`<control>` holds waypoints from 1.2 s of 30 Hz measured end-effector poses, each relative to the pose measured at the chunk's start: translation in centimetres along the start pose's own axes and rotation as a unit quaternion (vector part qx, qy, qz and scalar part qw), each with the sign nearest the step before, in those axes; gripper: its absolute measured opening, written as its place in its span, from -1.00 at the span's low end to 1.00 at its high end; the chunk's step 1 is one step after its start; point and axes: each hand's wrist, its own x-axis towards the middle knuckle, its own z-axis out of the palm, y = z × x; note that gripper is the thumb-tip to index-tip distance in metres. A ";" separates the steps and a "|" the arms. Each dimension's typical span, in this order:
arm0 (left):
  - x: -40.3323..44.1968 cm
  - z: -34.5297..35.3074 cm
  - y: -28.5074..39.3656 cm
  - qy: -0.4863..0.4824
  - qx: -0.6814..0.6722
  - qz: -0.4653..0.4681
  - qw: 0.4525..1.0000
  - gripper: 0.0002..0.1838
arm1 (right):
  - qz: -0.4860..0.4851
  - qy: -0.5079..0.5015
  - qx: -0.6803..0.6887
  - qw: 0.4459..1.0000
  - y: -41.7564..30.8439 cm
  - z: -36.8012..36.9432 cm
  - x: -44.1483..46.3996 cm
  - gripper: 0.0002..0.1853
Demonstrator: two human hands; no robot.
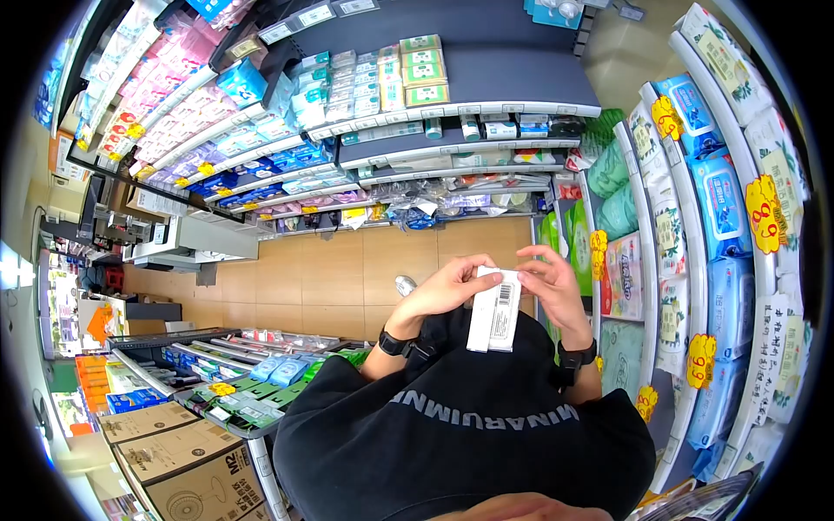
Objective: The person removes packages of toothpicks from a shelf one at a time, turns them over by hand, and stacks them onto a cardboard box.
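Note:
In front of my chest is a slim white box [493, 323] with a barcode and small printed text on the side facing up. My left hand [450, 286] grips its upper left part, thumb lying across the front near the top. At the upper right corner, my right hand [556, 288] has its thumb and curled fingers closed on the box's edge. The box tilts slightly, its lower end close to my black shirt [460, 417]. Whatever lies behind the box is hidden.
Ahead stands a shelf unit [512, 78] with stacked tissue packs [423, 71]. On the right, shelves hold blue wipe packs [724, 204] with yellow price tags. A low display [252, 391] and large cardboard boxes [187, 460] stand at lower left. Tiled floor [339, 269] lies between.

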 end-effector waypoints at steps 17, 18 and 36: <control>-0.8 -0.9 0.8 0.228 -0.036 0.116 0.966 -0.85 | -0.106 0.091 -0.029 0.990 0.1 0.4 0.3 -0.61; -0.8 -1.1 0.6 0.236 -0.016 0.107 0.966 -0.84 | -0.111 0.099 -0.034 0.988 0.2 0.3 0.4 -0.64; -1.2 -1.0 0.5 0.237 -0.044 0.125 0.962 -0.82 | -0.119 0.133 -0.032 0.983 0.3 -0.2 0.3 -0.75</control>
